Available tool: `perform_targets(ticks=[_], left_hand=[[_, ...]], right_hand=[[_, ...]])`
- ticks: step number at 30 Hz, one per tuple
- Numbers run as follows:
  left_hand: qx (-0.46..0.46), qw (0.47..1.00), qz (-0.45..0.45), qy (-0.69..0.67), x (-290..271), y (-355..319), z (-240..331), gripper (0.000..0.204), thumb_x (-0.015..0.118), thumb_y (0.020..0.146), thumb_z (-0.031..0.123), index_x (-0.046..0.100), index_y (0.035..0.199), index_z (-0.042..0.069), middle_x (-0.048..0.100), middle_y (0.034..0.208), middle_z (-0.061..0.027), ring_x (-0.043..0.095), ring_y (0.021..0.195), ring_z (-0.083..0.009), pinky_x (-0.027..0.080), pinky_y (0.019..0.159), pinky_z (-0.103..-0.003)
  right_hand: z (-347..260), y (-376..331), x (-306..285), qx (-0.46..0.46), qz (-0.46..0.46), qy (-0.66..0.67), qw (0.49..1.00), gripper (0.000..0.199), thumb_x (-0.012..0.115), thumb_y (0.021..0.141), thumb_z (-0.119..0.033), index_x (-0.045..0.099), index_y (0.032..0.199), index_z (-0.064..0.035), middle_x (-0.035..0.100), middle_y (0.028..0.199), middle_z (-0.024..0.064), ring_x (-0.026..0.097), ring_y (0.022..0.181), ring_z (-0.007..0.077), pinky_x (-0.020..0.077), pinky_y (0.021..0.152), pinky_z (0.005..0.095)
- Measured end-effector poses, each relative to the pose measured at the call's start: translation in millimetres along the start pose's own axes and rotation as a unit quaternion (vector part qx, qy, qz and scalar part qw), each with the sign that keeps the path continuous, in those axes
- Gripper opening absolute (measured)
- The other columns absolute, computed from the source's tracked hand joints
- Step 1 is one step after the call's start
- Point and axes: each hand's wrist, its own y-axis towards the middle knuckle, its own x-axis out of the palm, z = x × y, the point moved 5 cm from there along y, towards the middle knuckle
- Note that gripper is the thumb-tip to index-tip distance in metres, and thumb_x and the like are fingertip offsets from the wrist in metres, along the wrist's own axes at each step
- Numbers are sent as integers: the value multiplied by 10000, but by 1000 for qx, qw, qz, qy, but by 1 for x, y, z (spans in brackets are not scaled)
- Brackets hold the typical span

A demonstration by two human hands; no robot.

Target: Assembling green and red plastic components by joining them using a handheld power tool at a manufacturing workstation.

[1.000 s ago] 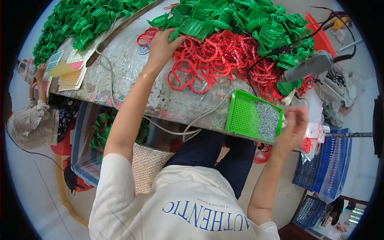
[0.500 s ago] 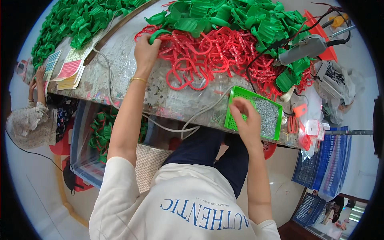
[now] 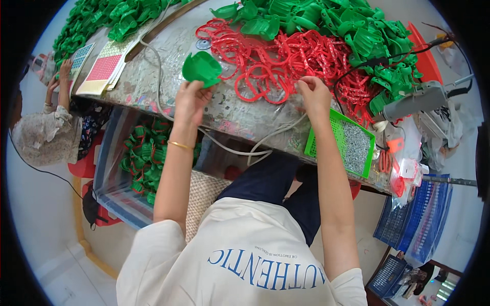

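Note:
My left hand (image 3: 191, 104) is closed on a green curved plastic piece (image 3: 202, 68), shaped like a shallow scoop, held by its lower edge above the table. My right hand (image 3: 315, 99) is pinched, thumb against fingers, just right of the loose red plastic loops (image 3: 258, 84). Whatever lies between its fingertips is too small or hidden to name. Beneath my right forearm stands a bright green tray (image 3: 312, 138), partly covered by it. Small silvery metal pieces (image 3: 357, 145) fill its right part.
Piles of green plastic pieces (image 3: 365, 38) and red straps (image 3: 321, 53) cover the table's far side. A grey handheld tool (image 3: 416, 101) with black cables hangs at right. Sticker sheets (image 3: 104, 71) lie left, near another person's hands (image 3: 64, 76). A white cable (image 3: 159, 97) crosses the table.
My left hand has come nearer from the pile, bringing the green piece with it. My right hand has moved from above the green tray, forward towards the red loops.

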Motion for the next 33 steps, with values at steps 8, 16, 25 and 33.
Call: perform_targets(ticks=[8, 16, 25, 33], left_hand=[[-87, 986, -84, -111, 20, -108, -46, 491, 594, 820, -14, 446, 1268, 122, 554, 1157, -73, 566, 1038, -208, 483, 888, -416], [-236, 900, -265, -255, 69, -171, -77, 703, 657, 799, 77, 302, 1400, 164, 480, 1303, -86, 546, 1131, -248, 461, 950, -467], [-282, 843, -323, -324, 66, -190, -77, 706, 421, 876, 653, 377, 1391, 172, 521, 1301, -112, 569, 1102, -336, 453, 919, -481], [-349, 835, -336, -263, 90, -207, -95, 599, 425, 921, 547, 428, 1370, 151, 545, 1289, -97, 562, 1123, -352, 452, 914, -492]], right_hand=[[-24, -35, -41, -198, 130, -157, 959, 187, 654, 851, -204, 642, 920, -31, 650, 807, 81, 617, 702, 160, 483, 671, 289], [-29, -62, -65, -196, 131, -206, 950, 236, 654, 869, -262, 613, 829, -33, 596, 723, 55, 566, 687, 147, 444, 661, 293], [-53, -166, -52, -65, -134, 115, 982, 159, 617, 901, -120, 504, 806, -62, 480, 707, -49, 446, 650, 33, 369, 587, 189], [-49, -192, -73, -103, -125, -26, 986, 133, 650, 852, -65, 519, 846, -45, 522, 729, -14, 508, 635, 53, 400, 568, 200]])
